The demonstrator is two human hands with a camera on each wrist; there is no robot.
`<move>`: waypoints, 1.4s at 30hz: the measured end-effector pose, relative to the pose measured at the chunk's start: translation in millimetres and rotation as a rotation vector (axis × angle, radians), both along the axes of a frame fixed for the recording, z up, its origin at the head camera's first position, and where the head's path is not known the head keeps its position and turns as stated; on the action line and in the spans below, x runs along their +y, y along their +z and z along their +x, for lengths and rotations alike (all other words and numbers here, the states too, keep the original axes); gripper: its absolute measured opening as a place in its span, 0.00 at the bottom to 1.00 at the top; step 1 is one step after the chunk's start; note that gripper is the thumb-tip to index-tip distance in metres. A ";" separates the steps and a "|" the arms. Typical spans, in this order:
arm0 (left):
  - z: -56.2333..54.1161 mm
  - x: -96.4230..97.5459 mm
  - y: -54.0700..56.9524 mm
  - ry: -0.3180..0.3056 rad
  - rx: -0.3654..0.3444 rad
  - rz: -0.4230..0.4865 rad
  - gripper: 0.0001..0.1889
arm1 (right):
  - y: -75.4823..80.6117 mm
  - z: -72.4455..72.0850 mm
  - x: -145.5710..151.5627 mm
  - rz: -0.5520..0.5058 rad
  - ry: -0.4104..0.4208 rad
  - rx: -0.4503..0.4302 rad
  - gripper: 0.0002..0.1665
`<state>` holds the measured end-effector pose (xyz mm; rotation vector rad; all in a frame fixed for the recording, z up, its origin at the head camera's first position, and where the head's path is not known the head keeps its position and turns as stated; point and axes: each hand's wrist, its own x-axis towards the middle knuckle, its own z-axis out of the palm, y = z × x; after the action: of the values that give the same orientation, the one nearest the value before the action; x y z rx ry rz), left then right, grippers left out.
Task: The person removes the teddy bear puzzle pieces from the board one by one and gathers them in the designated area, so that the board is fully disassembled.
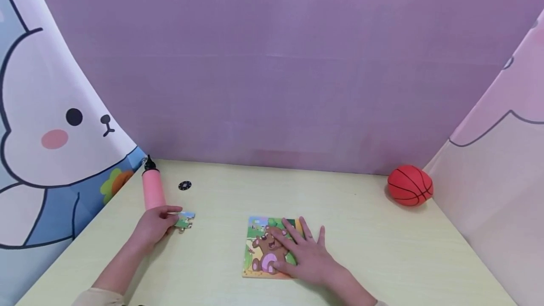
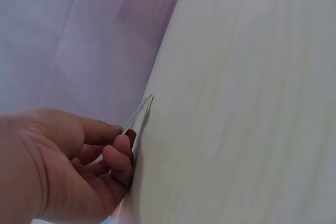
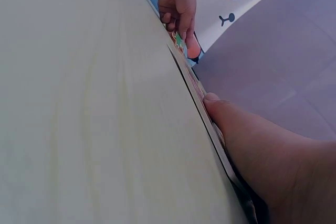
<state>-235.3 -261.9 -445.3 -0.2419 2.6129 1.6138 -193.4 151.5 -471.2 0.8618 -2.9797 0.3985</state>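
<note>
At the left of the head view my left hand (image 1: 157,225) pinches a jigsaw puzzle piece (image 1: 184,221) with blue and green print and knobbed edges. The left wrist view shows this piece (image 2: 137,116) edge-on between thumb and fingers, tilted close over the tabletop. My right hand (image 1: 308,256) rests with fingers spread on a square puzzle board (image 1: 259,254) picturing a brown bear. It covers the board's right part; a dark green patch shows at its upper right, beside the fingertips. In the right wrist view the thumb (image 3: 212,98) lies along the board's edge.
A pink pump-like bottle (image 1: 153,188) with a black nozzle lies just beyond my left hand. A black round chip (image 1: 184,185) is on the table (image 1: 221,192) near it. At the back right sits a red toy basketball (image 1: 410,185). Purple cloth (image 1: 272,84) hangs behind the table.
</note>
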 end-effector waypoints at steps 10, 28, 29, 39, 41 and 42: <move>-1.0 -0.8 0.0 -0.006 -0.008 -0.021 0.19 | -1.6 -1.4 1.5 0.001 0.007 0.013 0.44; 6.2 38.7 14.3 -0.099 0.097 -0.079 0.17 | 4.7 -0.5 3.6 -0.041 0.016 -0.041 0.45; 6.6 42.9 14.7 -0.112 0.104 -0.072 0.16 | 5.7 -1.0 4.4 -0.054 0.014 -0.054 0.45; 5.6 77.4 12.8 -0.178 0.108 -0.057 0.13 | 16.3 -0.7 11.3 0.019 -0.093 -0.052 0.55; 4.8 83.8 12.6 -0.182 0.109 -0.057 0.13 | 16.0 -0.6 11.6 0.034 -0.104 -0.067 0.57; 4.5 87.1 12.8 -0.186 0.111 -0.054 0.12 | 15.6 -0.7 11.7 0.038 -0.107 -0.074 0.58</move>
<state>-230.9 -174.8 -432.5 0.0892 2.6689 1.5381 -194.0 163.1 -455.6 0.7014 -3.0934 0.3804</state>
